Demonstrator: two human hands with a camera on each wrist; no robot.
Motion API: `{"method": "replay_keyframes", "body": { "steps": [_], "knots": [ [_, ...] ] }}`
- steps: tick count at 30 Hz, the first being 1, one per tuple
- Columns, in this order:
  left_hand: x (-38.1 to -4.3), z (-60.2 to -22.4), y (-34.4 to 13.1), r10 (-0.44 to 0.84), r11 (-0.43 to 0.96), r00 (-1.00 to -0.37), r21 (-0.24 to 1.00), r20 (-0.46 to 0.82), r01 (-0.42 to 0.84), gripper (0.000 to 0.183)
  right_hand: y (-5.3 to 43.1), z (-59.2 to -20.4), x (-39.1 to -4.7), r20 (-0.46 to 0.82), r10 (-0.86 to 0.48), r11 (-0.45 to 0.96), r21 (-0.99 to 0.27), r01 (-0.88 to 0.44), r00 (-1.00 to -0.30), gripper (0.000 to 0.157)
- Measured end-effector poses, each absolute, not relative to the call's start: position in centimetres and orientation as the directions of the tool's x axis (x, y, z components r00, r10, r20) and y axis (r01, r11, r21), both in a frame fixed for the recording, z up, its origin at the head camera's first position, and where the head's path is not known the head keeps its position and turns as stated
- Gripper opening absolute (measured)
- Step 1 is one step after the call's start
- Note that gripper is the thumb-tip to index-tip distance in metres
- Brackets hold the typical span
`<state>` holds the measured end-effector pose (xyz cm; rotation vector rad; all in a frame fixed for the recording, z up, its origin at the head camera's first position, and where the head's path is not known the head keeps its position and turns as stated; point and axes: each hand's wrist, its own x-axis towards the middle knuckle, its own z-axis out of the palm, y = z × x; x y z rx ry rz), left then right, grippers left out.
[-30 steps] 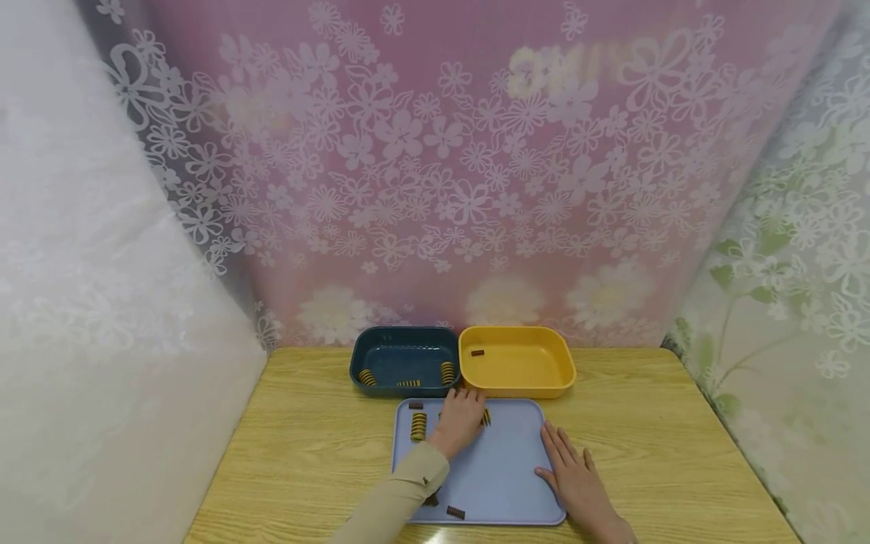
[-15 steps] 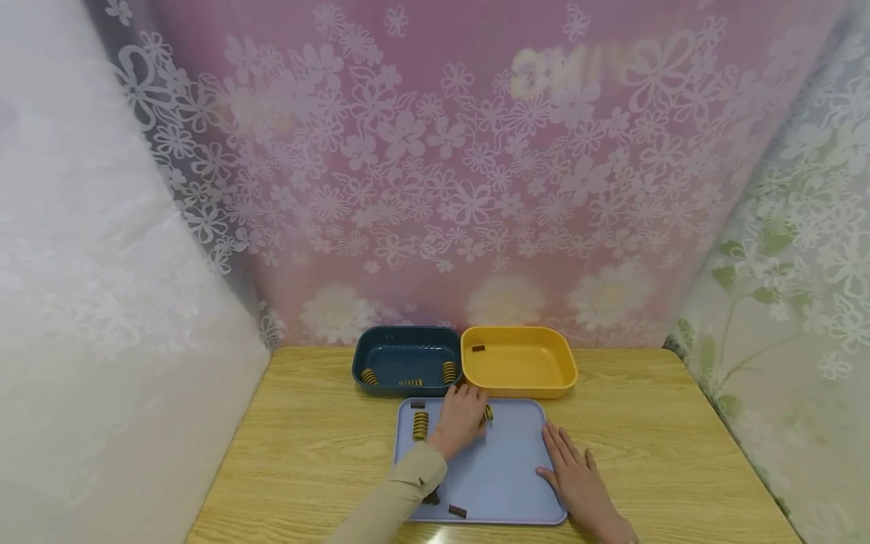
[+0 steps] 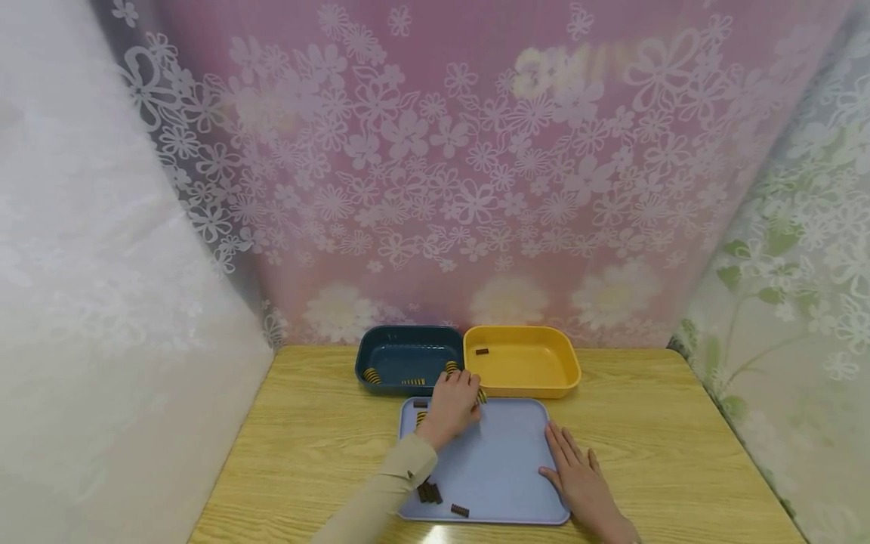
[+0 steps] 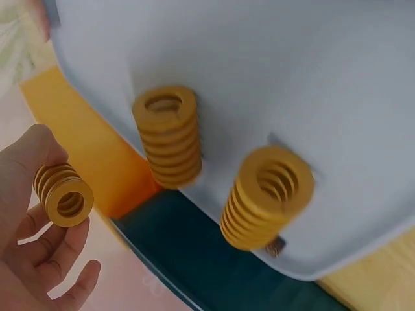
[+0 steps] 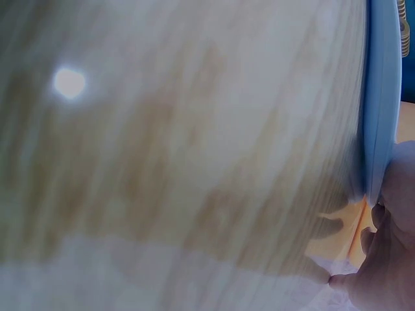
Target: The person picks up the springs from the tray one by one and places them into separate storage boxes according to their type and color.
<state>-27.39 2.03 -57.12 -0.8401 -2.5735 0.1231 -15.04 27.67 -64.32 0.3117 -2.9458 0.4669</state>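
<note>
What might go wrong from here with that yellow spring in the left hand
The left hand pinches the yellow spring, which might slip loose. It's near where the dark blue bin and yellow bin meet, so if dropped it could land in either. The hand might also bump another yellow spring on the tray.

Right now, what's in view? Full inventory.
Table: one, yellowish, underneath.
Tray: one, pale blue, on table.
Left bin: one, dark blue, behind tray.
Right bin: one, yellow, beside it.
Large coil springs: six, yellow; three left bin, two tray, one held.
Small springs: several, brown; one right bin, rest tray.
Floral backdrop: one, pink, behind.
Side sheets: two, whitish, flanking.
Left hand: one, bare, gripping large spring.
Sleeve: one, beige, behind it.
Right hand: one, bare, tray's right edge.
</note>
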Motion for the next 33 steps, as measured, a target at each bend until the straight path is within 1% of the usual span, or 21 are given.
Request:
{"method": "replay_keyframes", "body": {
  "steps": [5, 12, 16, 19, 21, 26, 33],
  "knots": [
    [-28.7, -56.9, 0.8, 0.553, 0.833, -0.749, -0.224, 0.365, 0.506, 0.039, 27.9, -64.6, -15.1, 0.154, -0.178, 0.934, -0.285, -0.216, -0.972, 0.069],
    [-30.8, -55.9, -2.0, 0.506, 0.863, -0.771, -0.233, 0.387, 0.449, 0.038, 27.9, -64.9, -15.1, 0.19, -0.18, 0.93, -0.286, -0.229, -0.965, 0.069],
    [-32.2, -55.4, -3.9, 0.457, 0.889, -0.807, -0.213, 0.373, 0.405, 0.038, 27.9, -64.9, -15.2, 0.177, -0.174, 0.933, -0.285, -0.22, -0.969, 0.07],
    [-33.1, -55.3, -5.1, 0.411, 0.911, -0.85, -0.184, 0.33, 0.368, 0.038, 27.9, -64.8, -15.2, 0.161, -0.169, 0.934, -0.29, -0.211, -0.972, 0.07],
    [-33.5, -55.3, -5.8, 0.381, 0.923, -0.881, -0.163, 0.28, 0.348, 0.037, 27.9, -64.8, -15.1, 0.147, -0.166, 0.934, -0.294, -0.203, -0.975, 0.07],
    [-34.8, -56.2, -6.9, 0.322, 0.945, -0.932, -0.119, 0.167, 0.306, 0.039, 28.0, -64.7, -15.1, 0.124, -0.161, 0.935, -0.3, -0.192, -0.979, 0.07],
    [-36.1, -57.3, -8.2, 0.269, 0.961, -0.962, -0.074, 0.049, 0.265, 0.038, 27.6, -64.2, -14.9, 0.144, -0.164, 0.934, -0.296, -0.2, -0.976, 0.069]
  ]
}}
